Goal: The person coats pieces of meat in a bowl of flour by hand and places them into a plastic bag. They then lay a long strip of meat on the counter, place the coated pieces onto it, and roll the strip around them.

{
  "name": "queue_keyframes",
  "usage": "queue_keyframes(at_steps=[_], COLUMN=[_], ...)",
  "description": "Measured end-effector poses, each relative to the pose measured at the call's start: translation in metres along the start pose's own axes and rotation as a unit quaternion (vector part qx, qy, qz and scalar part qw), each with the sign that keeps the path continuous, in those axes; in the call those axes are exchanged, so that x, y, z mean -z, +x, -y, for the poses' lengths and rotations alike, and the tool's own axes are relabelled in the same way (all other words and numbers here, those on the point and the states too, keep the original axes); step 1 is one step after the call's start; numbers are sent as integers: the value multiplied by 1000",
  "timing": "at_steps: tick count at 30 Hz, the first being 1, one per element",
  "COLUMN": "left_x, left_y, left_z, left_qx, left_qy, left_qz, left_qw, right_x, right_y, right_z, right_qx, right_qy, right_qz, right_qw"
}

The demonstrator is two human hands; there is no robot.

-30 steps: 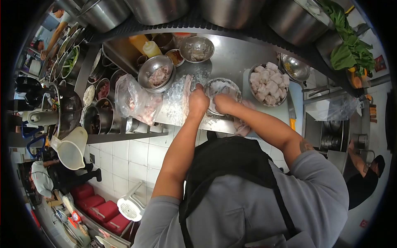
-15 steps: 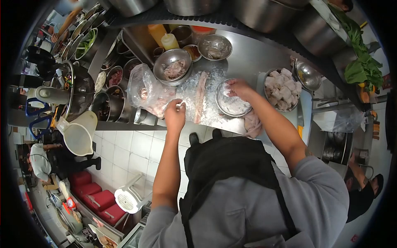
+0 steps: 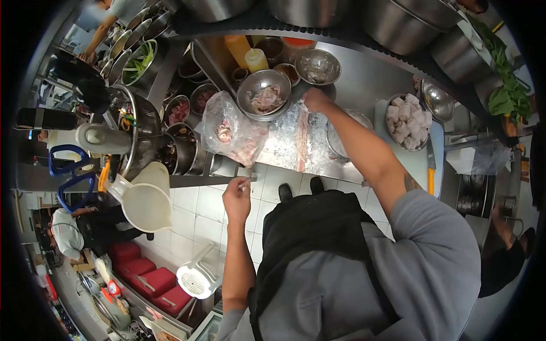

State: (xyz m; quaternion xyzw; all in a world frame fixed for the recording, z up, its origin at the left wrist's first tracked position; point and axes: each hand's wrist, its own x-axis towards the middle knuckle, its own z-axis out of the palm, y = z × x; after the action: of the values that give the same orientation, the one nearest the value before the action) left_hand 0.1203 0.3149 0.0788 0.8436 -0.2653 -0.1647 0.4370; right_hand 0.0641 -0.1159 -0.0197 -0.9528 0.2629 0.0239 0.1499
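A long, pale strip of raw meat (image 3: 302, 145) lies on the flour-dusted steel counter. My right hand (image 3: 318, 101) is closed above the far end of the strip; what its fingers hold, if anything, is hidden. Partly covered by my right forearm is a metal bowl of white flour (image 3: 358, 120). My left hand (image 3: 237, 199) hangs just off the near counter edge, its fingers curled in a pinch, their contents too small to make out. A clear plastic bag (image 3: 219, 113) with raw meat sits left of the strip, beside stacked metal bowls (image 3: 244, 102) holding meat scraps.
A bowl of white floured chunks (image 3: 409, 122) stands at right on a cutting board, near a yellow-handled knife (image 3: 431, 170). Sauce bottles (image 3: 256, 59) stand at the back. A shelf with large pots (image 3: 392, 28) overhangs the counter. Another person (image 3: 71, 233) is at far left.
My right hand has moved from the flour bowl to the far end of the meat strip. My left hand has drawn back from the counter. The view has shifted.
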Motion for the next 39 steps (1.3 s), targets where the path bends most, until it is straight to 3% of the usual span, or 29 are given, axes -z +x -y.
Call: queue_keyframes(at_steps=[2, 4, 6, 8, 14, 17, 20, 23, 26, 27, 29, 32, 35, 38, 39], left_x=[18, 29, 38, 42, 45, 48, 49, 51, 55, 56, 55, 50, 41, 34, 31], left_y=[3, 7, 12, 17, 31, 33, 31, 30, 30, 31, 35, 40, 46, 47, 49], left_z=[3, 14, 22, 24, 46, 44, 44, 55, 54, 54, 57, 59, 55, 47, 45], left_qx=[-8, -4, 10, 11, -44, -45, -61, -68, -56, -65, -73, -70, -65, -89, -93], left_qy=[17, 14, 21, 31, 62, 70, 89, 93, 65, 73, 78, 69, 62, 24, 30], left_qz=[1, 10, 32, 53, 101, 110, 120, 132, 132, 127, 120, 127, 145, 153, 159], left_qw=[1000, 1000, 999, 998, 992, 990, 987, 985, 988, 987, 987, 987, 985, 984, 983], right_x=[3, -5, -4, -61, -51, -45, -42, -28, 42, 46, 57, 69, 45, 23, 16], right_y=[-27, -46, -79, -111, -126, -104, -87, -82, -113, -127, -157, -189, -204, -209, -206], right_z=[23, 55, 93, 102, 118, 107, 96, 94, 77, 68, 47, 31, 16, 18, 13], right_qx=[-106, -214, -181, -91, -133, -132, -146, -155, -181, -162, -142, -208, -218, -234, -228], right_qy=[104, 167, 150, 17, 39, -17, 24, 32, 195, 173, 136, 60, -11, 10, 3], right_qz=[-64, -46, 86, -81, -35, -110, -41, -123, -72, -171, -204, -12, 121, 20, 33], right_qw=[987, 961, 968, 992, 990, 985, 988, 980, 961, 956, 959, 976, 968, 972, 973])
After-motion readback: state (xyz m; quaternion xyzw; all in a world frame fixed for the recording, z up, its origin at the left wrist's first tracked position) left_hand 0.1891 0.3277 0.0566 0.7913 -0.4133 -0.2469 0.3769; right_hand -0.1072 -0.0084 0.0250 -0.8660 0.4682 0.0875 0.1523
